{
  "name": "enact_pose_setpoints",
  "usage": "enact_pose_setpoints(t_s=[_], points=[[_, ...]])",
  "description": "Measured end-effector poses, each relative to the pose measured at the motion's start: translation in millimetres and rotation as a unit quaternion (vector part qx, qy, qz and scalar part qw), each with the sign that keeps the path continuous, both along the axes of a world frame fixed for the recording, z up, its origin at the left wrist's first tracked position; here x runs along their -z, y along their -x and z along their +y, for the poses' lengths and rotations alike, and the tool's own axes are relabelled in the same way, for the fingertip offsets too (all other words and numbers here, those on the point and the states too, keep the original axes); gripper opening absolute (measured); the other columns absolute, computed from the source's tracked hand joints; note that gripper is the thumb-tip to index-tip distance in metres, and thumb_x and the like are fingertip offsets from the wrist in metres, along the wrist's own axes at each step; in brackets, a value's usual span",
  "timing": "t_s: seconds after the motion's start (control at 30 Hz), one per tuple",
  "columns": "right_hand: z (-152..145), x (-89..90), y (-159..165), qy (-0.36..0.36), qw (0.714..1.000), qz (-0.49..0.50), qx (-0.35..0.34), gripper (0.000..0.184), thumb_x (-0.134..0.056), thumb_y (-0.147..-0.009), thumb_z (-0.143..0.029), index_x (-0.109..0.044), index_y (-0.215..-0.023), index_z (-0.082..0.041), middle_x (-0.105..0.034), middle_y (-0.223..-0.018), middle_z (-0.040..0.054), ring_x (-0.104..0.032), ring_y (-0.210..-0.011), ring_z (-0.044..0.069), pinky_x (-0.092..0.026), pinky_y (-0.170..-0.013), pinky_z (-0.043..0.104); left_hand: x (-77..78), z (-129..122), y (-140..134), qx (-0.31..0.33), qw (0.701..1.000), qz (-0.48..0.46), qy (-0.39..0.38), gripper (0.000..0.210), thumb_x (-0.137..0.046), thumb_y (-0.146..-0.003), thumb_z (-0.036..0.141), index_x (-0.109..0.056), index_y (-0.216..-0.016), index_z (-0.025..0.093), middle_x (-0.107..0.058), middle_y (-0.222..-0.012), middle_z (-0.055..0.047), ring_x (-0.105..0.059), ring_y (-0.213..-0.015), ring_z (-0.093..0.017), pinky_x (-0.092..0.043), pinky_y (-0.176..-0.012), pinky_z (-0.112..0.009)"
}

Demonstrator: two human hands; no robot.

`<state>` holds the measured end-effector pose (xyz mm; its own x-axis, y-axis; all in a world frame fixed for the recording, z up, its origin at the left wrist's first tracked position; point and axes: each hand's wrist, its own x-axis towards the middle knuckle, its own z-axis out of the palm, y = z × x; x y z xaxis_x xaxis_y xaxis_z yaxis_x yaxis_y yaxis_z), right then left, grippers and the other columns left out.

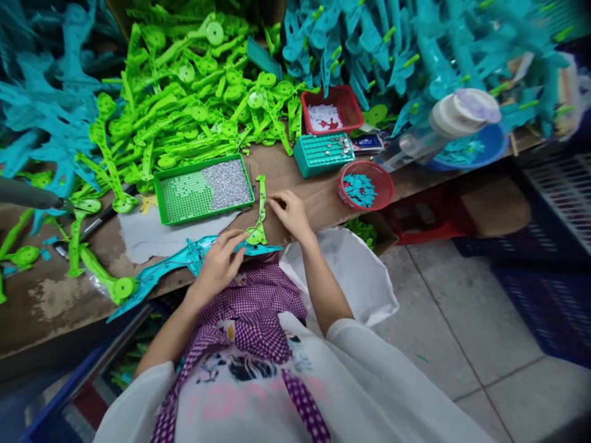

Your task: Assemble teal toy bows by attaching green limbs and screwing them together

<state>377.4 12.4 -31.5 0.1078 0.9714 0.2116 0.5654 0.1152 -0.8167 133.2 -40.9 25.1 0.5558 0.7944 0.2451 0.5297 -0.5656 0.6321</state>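
On the near edge of the bench lies a long, translucent blue plastic part (170, 263), with a dark wire along it. My left hand (220, 261) is over its right half, the fingers bent and the fingertips at the round base of a slim green plastic arm (262, 206). That arm points away from me, and a thin dark line, perhaps a wire, runs along it. Just right of its upper part is my right hand (290, 212), thumb and fingers pinched together; whatever they hold is too small to make out.
A green tray (184, 197) of small metal pieces stands behind my hands. Rightward are a teal tray (318, 154), a red bin (332, 107) and a red basket (385, 191). Heaped green parts (184, 104) and blue parts (360, 37) fill the back. A screwdriver-like tool (37, 195) hangs left.
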Motion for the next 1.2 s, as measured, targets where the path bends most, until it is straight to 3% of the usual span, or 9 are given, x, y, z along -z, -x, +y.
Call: enact_pose_setpoints(t_s=[0.17, 0.3, 0.4, 0.57, 0.63, 0.7, 0.9, 1.03, 1.2], points=[[-5, 15.8, 1, -0.001, 0.996, -0.084, -0.020, 0.029, -0.043, -0.094, -0.023, -0.069, -0.104, -0.017, -0.066, -0.104, 0.0105, -0.058, -0.102, 0.021, -0.045, -0.092, 0.035, 26.8, 22, -52, -0.030, 0.998, 0.006, 0.056, 0.039, -0.048, -0.094, 0.018, -0.052, -0.133, 0.018, -0.060, -0.129, -0.016, -0.057, -0.122, -0.026, -0.045, -0.106, -0.047], [-5, 16.1, 5, 0.000, 0.983, -0.180, -0.026, 0.032, -0.040, -0.096, -0.024, -0.067, -0.111, -0.017, -0.065, -0.107, 0.0123, -0.055, -0.100, 0.024, -0.042, -0.089, 0.037, 34.8, 37, -63, -0.033, 0.994, 0.058, 0.081, 0.046, -0.054, -0.089, 0.015, -0.052, -0.135, 0.013, -0.060, -0.129, -0.020, -0.057, -0.121, -0.031, -0.046, -0.104, -0.050], [-6, 18.2, 7, -0.004, 0.975, -0.219, -0.032, 0.034, -0.037, -0.097, -0.023, -0.064, -0.115, -0.016, -0.065, -0.109, 0.0140, -0.053, -0.098, 0.026, -0.042, -0.086, 0.038, 13.7, 44, -62, -0.028, 0.995, 0.051, 0.077, 0.043, -0.054, -0.090, 0.017, -0.054, -0.133, 0.016, -0.063, -0.125, -0.016, -0.061, -0.114, -0.029, -0.049, -0.100, -0.048], [-5, 22.4, 7, -0.027, 0.985, -0.168, -0.028, 0.028, -0.042, -0.094, -0.022, -0.061, -0.113, -0.017, -0.065, -0.107, 0.0127, -0.054, -0.098, 0.025, -0.043, -0.086, 0.039, -47.0, 83, -83, -0.088, 0.991, -0.099, 0.014, 0.033, -0.050, -0.097, 0.029, -0.058, -0.128, 0.020, -0.065, -0.120, -0.011, -0.063, -0.103, -0.020, -0.052, -0.092, -0.039], [-5, 24.1, 7, -0.032, 0.988, -0.151, -0.025, 0.022, -0.045, -0.093, -0.023, -0.060, -0.107, -0.018, -0.065, -0.104, 0.0120, -0.055, -0.097, 0.025, -0.044, -0.085, 0.039, -54.3, 105, -93, -0.097, 0.986, -0.135, -0.006, 0.031, -0.051, -0.097, 0.028, -0.059, -0.125, 0.020, -0.064, -0.119, -0.010, -0.063, -0.101, -0.018, -0.052, -0.090, -0.036], [-6, 25.8, 6, -0.032, 0.991, -0.129, -0.013, 0.013, -0.047, -0.092, -0.026, -0.057, -0.097, -0.020, -0.062, -0.095, 0.0098, -0.055, -0.090, 0.024, -0.044, -0.081, 0.037, -47.4, 124, -93, -0.082, 0.990, -0.111, -0.011, 0.028, -0.055, -0.093, 0.025, -0.062, -0.120, 0.020, -0.065, -0.116, -0.009, -0.063, -0.101, -0.019, -0.052, -0.092, -0.037], [-10, 26.3, 3, -0.036, 0.994, -0.102, -0.002, 0.020, -0.052, -0.091, -0.034, -0.044, -0.075, -0.024, -0.053, -0.082, 0.0044, -0.052, -0.079, 0.021, -0.043, -0.073, 0.034, -18.9, 144, -31, -0.060, 0.996, 0.055, -0.032, 0.029, -0.059, -0.088, 0.017, -0.064, -0.117, 0.019, -0.061, -0.122, -0.011, -0.058, -0.116, -0.025, -0.046, -0.103, -0.044], [-12, 24.4, 0, -0.045, 0.995, -0.087, -0.024, 0.021, -0.055, -0.091, -0.036, -0.049, -0.075, -0.023, -0.059, -0.088, 0.0064, -0.057, -0.084, 0.021, -0.045, -0.076, 0.033, -17.5, 113, 31, -0.022, 0.998, 0.051, -0.028, 0.024, -0.055, -0.093, 0.024, -0.064, -0.115, 0.022, -0.062, -0.118, -0.009, -0.060, -0.112, -0.022, -0.049, -0.099, -0.041], [-13, 25.6, -1, -0.054, 0.994, -0.090, -0.030, 0.025, -0.055, -0.091, -0.040, -0.054, -0.074, -0.022, -0.064, -0.090, 0.0072, -0.060, -0.086, 0.021, -0.047, -0.080, 0.034, -1.3, 59, 101, -0.135, 0.990, 0.028, -0.037, 0.020, -0.053, -0.093, 0.024, -0.068, -0.106, 0.023, -0.066, -0.110, -0.007, -0.064, -0.105, -0.020, -0.052, -0.095, -0.037]])
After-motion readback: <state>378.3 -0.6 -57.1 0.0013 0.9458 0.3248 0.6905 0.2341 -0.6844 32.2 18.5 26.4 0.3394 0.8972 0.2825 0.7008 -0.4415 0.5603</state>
